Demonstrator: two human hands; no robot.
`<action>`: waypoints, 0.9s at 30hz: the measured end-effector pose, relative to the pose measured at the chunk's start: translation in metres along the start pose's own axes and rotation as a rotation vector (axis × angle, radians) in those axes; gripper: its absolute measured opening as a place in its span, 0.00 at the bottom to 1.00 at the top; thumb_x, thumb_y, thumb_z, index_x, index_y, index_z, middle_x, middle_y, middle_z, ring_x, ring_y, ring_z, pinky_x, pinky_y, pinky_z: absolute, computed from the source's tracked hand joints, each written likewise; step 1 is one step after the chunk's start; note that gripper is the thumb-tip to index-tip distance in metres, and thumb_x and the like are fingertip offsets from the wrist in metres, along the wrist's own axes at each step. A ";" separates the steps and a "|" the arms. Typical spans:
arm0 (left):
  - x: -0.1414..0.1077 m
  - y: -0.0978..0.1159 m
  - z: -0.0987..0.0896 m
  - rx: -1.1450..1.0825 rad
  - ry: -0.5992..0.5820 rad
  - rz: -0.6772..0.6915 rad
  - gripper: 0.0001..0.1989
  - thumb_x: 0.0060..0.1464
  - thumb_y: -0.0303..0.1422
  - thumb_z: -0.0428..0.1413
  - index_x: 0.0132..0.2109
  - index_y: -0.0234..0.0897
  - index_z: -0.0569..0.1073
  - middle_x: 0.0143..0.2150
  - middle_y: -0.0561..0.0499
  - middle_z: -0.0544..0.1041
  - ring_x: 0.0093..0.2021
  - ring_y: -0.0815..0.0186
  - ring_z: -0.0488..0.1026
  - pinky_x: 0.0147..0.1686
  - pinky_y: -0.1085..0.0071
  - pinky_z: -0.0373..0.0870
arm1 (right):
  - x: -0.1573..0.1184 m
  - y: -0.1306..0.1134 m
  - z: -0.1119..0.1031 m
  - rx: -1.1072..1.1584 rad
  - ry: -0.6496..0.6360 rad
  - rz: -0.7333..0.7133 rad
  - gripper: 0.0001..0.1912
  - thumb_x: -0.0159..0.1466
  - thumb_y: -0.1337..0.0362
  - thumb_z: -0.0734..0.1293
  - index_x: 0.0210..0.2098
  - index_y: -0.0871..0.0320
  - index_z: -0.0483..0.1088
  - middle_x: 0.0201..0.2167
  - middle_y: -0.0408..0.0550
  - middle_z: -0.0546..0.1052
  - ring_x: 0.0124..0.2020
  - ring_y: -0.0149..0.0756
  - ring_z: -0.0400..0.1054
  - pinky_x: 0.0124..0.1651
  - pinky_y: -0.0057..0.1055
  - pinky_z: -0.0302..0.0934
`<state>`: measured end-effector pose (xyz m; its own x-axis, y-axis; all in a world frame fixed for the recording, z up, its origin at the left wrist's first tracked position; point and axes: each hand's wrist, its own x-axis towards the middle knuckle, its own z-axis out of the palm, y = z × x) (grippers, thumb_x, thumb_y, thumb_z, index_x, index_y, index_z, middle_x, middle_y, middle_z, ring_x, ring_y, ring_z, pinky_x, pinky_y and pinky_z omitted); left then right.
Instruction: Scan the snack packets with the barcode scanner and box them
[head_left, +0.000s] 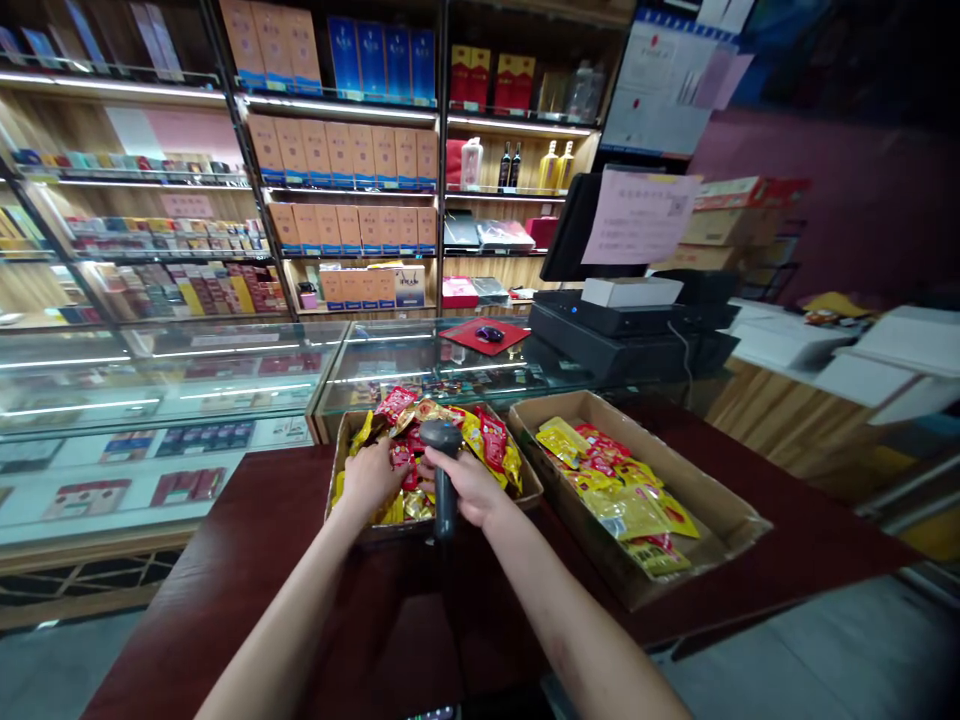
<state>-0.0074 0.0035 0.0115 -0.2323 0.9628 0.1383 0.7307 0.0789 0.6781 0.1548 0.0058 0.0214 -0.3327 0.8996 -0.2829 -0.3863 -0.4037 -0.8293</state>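
My right hand is wrapped around the handle of a dark barcode scanner, its head pointing away from me above the left box. My left hand reaches into that cardboard box, fingers curled at a small red snack packet. Its fingertips are partly hidden among the packets. Red, yellow and gold snack packets fill this box. To its right stands a longer cardboard box, with more yellow and red packets lying in it.
Both boxes stand on a dark red-brown table. Behind it are glass display counters, a mouse on a red mat, and a monitor with a paper sheet. Shelves of boxed goods line the wall.
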 end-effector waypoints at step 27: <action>0.029 0.089 -0.027 -0.489 -0.405 0.505 0.33 0.40 0.33 0.67 0.56 0.40 0.71 0.43 0.47 0.78 0.44 0.61 0.75 0.47 0.69 0.70 | -0.015 -0.055 -0.042 -0.212 0.133 -0.259 0.22 0.44 0.62 0.77 0.37 0.59 0.71 0.26 0.43 0.77 0.21 0.31 0.70 0.20 0.26 0.64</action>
<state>0.0329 0.0313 0.0953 0.3694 0.8782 0.3038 0.3002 -0.4222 0.8554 0.2172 0.0215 0.0515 -0.1264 0.9870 -0.0990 -0.2512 -0.1284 -0.9594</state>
